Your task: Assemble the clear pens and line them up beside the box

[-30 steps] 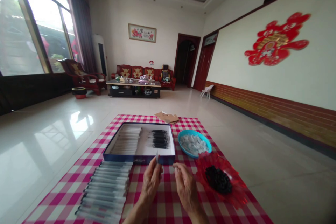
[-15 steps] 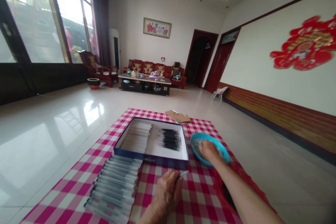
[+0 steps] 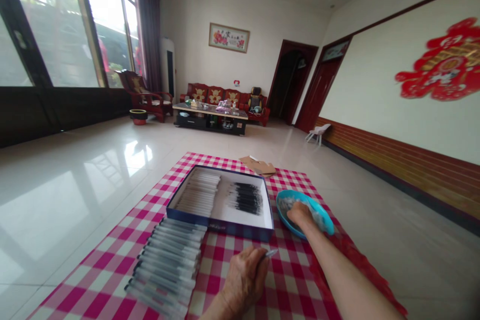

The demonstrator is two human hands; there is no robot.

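Observation:
My left hand (image 3: pixel 247 271) is closed around a slim pen (image 3: pixel 270 253), whose pale tip sticks out to the right past the fingers. The hand is just above the checked cloth, in front of the shallow box. My right hand (image 3: pixel 301 214) reaches down into a blue bowl (image 3: pixel 327 215) of small clear pieces (image 3: pixel 287 203). Its fingers are bunched together among them, and what they pinch is hidden. Left of my left hand lies a row of clear pens with dark ends (image 3: pixel 167 260). The box (image 3: pixel 240 231) holds pale tubes (image 3: pixel 198 192) on its left and thin black sticks (image 3: pixel 247 197) on its right.
A pink and white checked cloth (image 3: pixel 112 265) covers the table. Flat brown cardboard (image 3: pixel 258 165) lies behind the box, and red plastic (image 3: pixel 360 265) sits under my right forearm. Farther off stand a low table (image 3: pixel 210 120), a sofa (image 3: pixel 204 92) and a small chair (image 3: pixel 318 132).
The whole view has shifted slightly, moving the scene a little to the right. My left hand still grips the pen, and my right hand is still in the bowl.

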